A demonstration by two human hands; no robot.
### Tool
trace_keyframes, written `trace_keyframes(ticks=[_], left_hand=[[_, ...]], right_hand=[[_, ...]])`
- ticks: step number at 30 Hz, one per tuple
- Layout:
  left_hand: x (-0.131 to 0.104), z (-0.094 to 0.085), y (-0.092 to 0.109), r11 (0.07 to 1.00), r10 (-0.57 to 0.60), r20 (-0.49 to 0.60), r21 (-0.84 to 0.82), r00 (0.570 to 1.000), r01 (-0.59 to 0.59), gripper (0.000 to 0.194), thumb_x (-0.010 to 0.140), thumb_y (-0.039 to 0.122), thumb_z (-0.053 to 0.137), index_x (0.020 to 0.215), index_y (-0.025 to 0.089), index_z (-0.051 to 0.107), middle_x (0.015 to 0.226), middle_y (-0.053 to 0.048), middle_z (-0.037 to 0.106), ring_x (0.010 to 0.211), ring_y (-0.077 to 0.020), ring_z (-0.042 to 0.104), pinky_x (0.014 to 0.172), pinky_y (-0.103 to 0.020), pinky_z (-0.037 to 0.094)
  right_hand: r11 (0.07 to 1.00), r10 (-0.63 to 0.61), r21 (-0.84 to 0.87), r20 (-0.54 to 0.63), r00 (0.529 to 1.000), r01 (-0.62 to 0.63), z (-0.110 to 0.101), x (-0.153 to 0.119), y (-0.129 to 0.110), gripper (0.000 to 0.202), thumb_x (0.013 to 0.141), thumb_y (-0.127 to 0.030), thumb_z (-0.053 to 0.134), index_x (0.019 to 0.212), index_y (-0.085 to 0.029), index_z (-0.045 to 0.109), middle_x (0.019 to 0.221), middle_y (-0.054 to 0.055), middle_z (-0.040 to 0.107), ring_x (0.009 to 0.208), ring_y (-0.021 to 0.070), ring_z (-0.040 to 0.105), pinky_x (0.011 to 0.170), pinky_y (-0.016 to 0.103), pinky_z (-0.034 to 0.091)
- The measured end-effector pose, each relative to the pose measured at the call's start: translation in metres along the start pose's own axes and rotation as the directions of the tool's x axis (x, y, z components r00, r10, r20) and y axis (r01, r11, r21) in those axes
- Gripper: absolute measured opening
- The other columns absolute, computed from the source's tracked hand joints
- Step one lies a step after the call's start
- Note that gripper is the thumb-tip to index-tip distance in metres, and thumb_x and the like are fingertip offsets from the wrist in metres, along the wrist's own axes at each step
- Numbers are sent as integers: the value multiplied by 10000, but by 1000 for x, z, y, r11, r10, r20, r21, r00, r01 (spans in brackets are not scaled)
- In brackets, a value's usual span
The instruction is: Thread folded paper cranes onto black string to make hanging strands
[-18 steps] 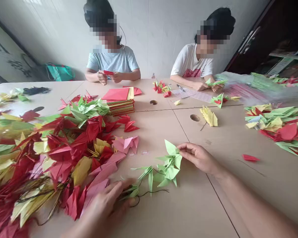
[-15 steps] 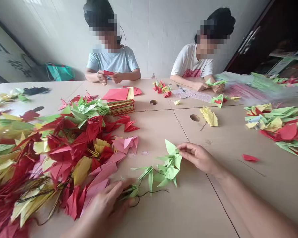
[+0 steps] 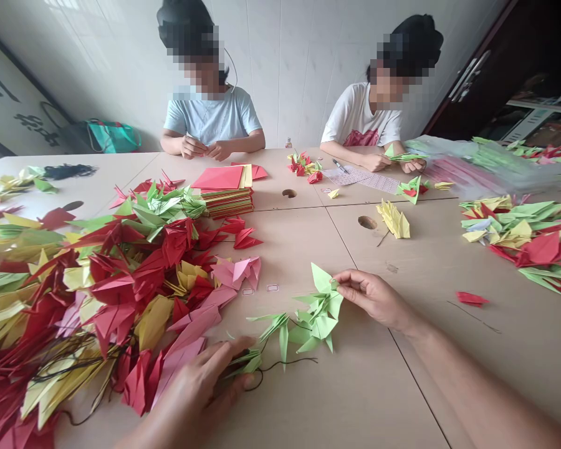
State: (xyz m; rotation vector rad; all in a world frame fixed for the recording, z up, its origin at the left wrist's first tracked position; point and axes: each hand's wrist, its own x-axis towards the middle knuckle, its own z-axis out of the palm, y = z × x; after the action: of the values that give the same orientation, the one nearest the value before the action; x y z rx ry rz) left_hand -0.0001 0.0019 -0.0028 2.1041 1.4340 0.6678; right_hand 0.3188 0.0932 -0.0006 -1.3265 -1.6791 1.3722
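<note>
Light green folded paper cranes [image 3: 320, 315], strung on a dark cord [image 3: 285, 362], lie in a cluster on the table before me. My right hand [image 3: 362, 293] pinches the upper crane of that cluster between thumb and fingertips. Closer to me, my left hand [image 3: 210, 374] is closed around a bunch of flat green cranes [image 3: 247, 362] on the same side as the cord's loop. Its palm side is partly hidden. Left of it spreads a large heap of red, yellow, pink and green cranes [image 3: 116, 274].
Behind the heap stands a stack of coloured paper [image 3: 224, 190]. Yellow cranes [image 3: 393, 218] lie near a table hole [image 3: 367, 222]. At right are a mixed pile [image 3: 528, 240] and a red paper piece [image 3: 471, 299]. Two people sit opposite, hands on the table [image 3: 430, 362].
My hands and the green cranes have hardly moved. Across the table, the red paper held by the person in light blue is no longer visible; their hands are now lower.
</note>
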Motion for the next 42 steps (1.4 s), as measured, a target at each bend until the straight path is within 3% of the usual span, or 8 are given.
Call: trace_keyframes(ticks=[42], left_hand=[[3, -4, 7, 1000, -24, 11, 2, 1000, 24, 283, 839, 343, 565, 1107, 276, 624, 946, -21, 724, 821, -161, 698, 692, -187, 554]], right_hand=[[999, -27, -40, 17, 999, 28, 0, -1, 0, 248, 860, -422, 553, 948, -200, 620, 981, 64, 669, 950, 223, 615, 870, 376, 483]])
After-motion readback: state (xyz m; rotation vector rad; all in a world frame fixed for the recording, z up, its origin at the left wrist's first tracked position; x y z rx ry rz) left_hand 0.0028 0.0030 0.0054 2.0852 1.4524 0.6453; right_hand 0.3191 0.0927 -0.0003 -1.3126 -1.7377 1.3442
